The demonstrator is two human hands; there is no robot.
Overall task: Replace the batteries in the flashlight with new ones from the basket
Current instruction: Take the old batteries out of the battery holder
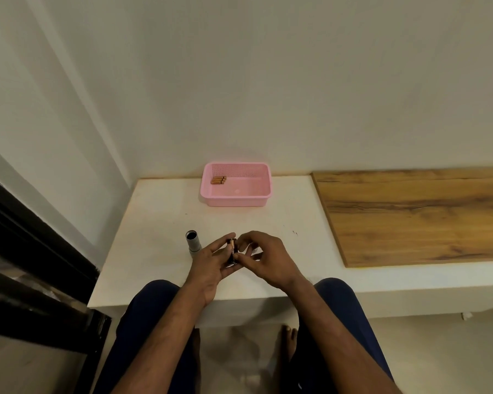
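Both hands, left hand (pixel 211 261) and right hand (pixel 264 258), have fingers (pixel 241 242) clamped on a battery holder (pixel 232 251) above the counter (pixel 160 223). Flashlight (pixel 193 243) stands open beside; batteries (pixel 218 180) wait in the basket (pixel 235 201). Likely emptying the holder; next, reach for fresh cells.

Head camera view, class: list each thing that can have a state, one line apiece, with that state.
Flashlight body: upright on the table, top end open.
Battery holder: held between both hands.
Left hand: gripping the holder.
Right hand: fingers pinching the holder.
Basket: open, batteries in its far left corner.
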